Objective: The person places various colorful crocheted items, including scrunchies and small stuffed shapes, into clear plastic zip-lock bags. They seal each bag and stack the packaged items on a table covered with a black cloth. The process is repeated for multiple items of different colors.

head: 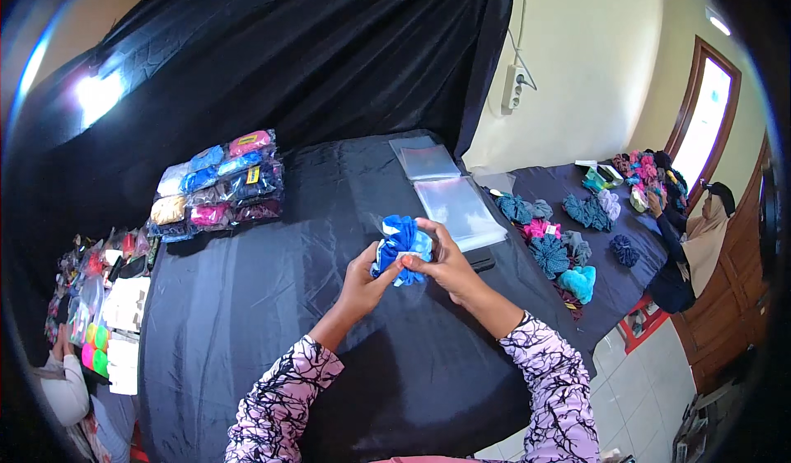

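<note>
Between my two hands is a blue and white fabric scrunchie [395, 247], held above the black cloth on the table [272, 315]. My left hand [364, 277] grips its left side, with the thumb pressed on the front. My right hand [448, 262] closes on its right side, the thumb meeting a small pale label [408, 255] at the middle. Part of the scrunchie is hidden behind the fingers. Just beyond my right hand lie stacks of clear plastic bags [457, 209]. A dark flat object [484, 263] lies partly behind my right wrist.
Bagged scrunchies [216, 185] are stacked at the back left. Loose scrunchies [550, 253] lie on the right-hand table, where a person [704, 234] handles more. Another person [65, 382] sits by packaged goods [99, 296] at left. A power strip [513, 87] hangs on the wall.
</note>
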`<state>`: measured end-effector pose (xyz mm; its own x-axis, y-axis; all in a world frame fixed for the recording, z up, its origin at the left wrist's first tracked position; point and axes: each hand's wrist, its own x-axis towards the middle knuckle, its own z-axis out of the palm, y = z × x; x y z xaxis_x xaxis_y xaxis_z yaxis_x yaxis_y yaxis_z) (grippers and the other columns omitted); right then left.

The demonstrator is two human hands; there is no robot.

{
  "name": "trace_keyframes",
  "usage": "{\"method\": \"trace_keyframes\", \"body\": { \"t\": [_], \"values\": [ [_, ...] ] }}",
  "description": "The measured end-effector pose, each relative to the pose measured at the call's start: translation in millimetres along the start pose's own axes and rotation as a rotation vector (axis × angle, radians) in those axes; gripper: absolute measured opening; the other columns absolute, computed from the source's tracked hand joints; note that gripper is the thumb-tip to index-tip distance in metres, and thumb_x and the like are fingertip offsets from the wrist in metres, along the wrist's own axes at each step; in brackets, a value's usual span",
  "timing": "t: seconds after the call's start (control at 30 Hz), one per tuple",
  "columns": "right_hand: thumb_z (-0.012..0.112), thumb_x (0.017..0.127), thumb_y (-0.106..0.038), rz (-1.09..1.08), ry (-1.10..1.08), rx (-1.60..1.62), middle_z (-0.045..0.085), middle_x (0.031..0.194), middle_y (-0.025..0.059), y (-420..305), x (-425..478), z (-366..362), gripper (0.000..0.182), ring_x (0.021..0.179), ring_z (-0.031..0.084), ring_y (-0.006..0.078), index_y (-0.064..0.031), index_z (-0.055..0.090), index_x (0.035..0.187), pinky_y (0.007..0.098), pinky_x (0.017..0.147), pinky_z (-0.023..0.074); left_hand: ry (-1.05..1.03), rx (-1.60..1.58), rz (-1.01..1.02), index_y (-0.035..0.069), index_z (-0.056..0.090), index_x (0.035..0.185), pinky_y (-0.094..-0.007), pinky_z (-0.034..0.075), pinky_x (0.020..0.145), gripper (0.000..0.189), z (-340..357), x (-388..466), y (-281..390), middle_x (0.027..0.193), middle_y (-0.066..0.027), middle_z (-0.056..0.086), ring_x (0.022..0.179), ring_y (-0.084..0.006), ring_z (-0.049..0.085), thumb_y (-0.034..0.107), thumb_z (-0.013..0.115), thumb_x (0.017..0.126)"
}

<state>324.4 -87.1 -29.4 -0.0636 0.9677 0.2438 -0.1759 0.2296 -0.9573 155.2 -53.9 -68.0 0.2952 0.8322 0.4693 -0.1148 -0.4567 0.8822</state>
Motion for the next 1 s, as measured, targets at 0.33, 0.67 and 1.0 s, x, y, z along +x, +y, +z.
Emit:
{"method": "trace_keyframes", "body": {
  "t": [0.33, 0.67, 1.0],
  "values": [
    [0.080, 0.075, -0.017, 0.071, -0.063, -0.040, 0.068, 0.097, 0.0040, -24.2, 6.2, -23.3, 0.045, 0.090, 0.063, 0.0108, -0.0022, 0.061, 0.113, 0.0269, 0.083, 0.0501, -0.189, 0.104, -0.059, 0.000, 0.058, 0.088, -0.0260, 0.041, 0.061, 0.023, -24.3, 11.4, 10.4, 0.076, -0.0047, 0.055, 0.071, -0.0076, 0.049, 0.019, 0.070, 0.085],
    [0.074, 0.081, -0.012, -0.196, 0.114, 0.255, 0.067, 0.096, 0.0062, -85.4, 1.4, -72.6, 0.034, 0.085, 0.066, 0.0172, -0.0056, 0.057, 0.109, 0.0300, 0.075, 0.0550, -0.473, 0.528, 0.324, 0.000, 0.056, 0.088, -0.0353, 0.046, 0.072, 0.019, -31.8, 14.2, 76.8, 0.087, -0.0114, 0.056, 0.082, -0.0291, 0.056, 0.019, 0.060, 0.091],
    [0.069, 0.076, 0.006, -0.320, -0.079, 0.311, 0.062, 0.104, 0.0075, -95.5, -14.7, -53.2, 0.038, 0.099, 0.062, 0.0188, -0.0023, 0.055, 0.110, 0.0342, 0.090, 0.0503, -0.837, 0.420, 0.436, 0.002, 0.058, 0.084, -0.0390, 0.046, 0.079, 0.015, -15.1, -2.4, 119.7, 0.097, -0.0093, 0.061, 0.093, -0.0272, 0.058, 0.015, 0.063, 0.088]
  ]
}}
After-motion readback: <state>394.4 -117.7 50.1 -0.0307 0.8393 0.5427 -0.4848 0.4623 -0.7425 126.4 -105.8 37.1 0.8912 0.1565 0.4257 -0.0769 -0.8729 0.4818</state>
